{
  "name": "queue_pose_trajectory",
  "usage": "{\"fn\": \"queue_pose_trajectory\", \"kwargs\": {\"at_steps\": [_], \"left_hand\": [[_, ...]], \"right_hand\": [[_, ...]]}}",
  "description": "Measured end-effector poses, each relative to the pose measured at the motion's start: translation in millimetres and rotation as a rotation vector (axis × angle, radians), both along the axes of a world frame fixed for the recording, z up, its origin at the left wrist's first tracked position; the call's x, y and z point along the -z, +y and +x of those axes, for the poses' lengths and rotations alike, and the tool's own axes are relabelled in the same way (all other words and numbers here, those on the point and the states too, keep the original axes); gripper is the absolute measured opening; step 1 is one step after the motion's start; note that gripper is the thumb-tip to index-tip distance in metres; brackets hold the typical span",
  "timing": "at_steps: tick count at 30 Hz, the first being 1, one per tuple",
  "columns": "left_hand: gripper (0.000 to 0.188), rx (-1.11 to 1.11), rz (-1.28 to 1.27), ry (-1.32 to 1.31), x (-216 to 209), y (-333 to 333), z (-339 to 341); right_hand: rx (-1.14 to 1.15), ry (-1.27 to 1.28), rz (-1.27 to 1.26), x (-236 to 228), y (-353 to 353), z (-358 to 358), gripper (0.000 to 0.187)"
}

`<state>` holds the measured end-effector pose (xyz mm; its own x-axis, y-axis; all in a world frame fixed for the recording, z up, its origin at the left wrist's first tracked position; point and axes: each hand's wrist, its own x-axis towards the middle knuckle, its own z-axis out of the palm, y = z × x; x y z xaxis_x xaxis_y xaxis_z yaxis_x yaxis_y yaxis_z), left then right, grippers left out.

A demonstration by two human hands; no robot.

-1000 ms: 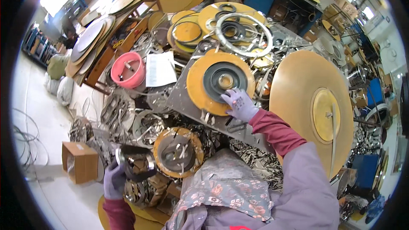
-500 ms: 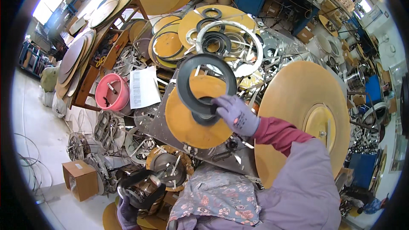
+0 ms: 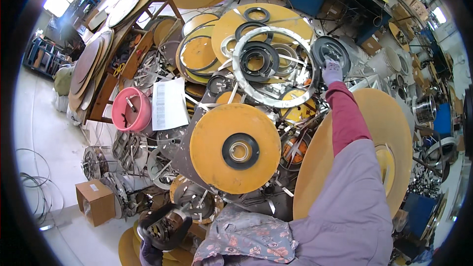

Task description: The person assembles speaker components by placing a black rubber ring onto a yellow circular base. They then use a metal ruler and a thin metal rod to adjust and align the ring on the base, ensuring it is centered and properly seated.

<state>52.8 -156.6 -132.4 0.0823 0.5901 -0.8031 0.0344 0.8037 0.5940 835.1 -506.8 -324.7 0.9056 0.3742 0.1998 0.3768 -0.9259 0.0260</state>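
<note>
My right hand (image 3: 333, 72), in a grey-purple glove, reaches out over the far right of the bench. Its fingers are closed on a black ring (image 3: 319, 53) lying among metal pieces there. Low at the left, my left hand (image 3: 150, 254) is partly cut off and holds a dark rounded loop (image 3: 182, 230). Directly before me is a round yellow-brown disc (image 3: 212, 160). At its middle lie a flat black ring (image 3: 253, 159) and, inside that, a small pale ring (image 3: 240, 151). A large silver ring (image 3: 238, 70) rests behind it, around smaller black rings (image 3: 252, 75).
A pink bowl (image 3: 118, 112) and a printed sheet (image 3: 167, 103) are left of the disc. A big tan disc (image 3: 315, 177) leans at the right, beside my arm. Floral cloth (image 3: 246, 236) covers my lap. A cardboard box (image 3: 96, 204) stands on the floor.
My right hand has moved from the yellow disc to the far right. The large black ring it held is off the disc. My left hand stays low with the dark loop.
</note>
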Motion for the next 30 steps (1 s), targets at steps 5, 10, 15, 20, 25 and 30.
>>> {"fn": "queue_pose_trajectory", "kwargs": {"at_steps": [5,10,15,20,25,30], "left_hand": [[0.044,-0.071,0.035,0.128,-19.8,-19.4,42.3],[0.039,0.284,0.121,-0.158,21.6,12.5,-7.7],[0.034,0.459,0.449,0.147,21.3,-6.9,-0.8],[0.027,0.377,0.401,0.109,-9.8,-23.0,39.9],[0.031,0.787,0.680,0.438,-25.7,-21.5,42.8],[0.042,0.360,0.385,0.082,-21.0,-22.4,24.9]], "right_hand": [[-0.193,-0.313,0.178,-20.4,30.5,-20.4,0.026],[-0.801,0.035,0.063,-45.7,91.8,-64.8,0.018],[-0.900,-0.061,-0.005,-32.5,135.5,-85.4,0.039],[-0.902,-0.036,-0.243,-32.1,175.0,-89.2,0.069],[-0.835,-0.055,-0.512,-17.8,184.1,-85.4,0.047],[-0.761,-0.350,-0.464,-58.6,160.0,-76.6,0.042]]}}
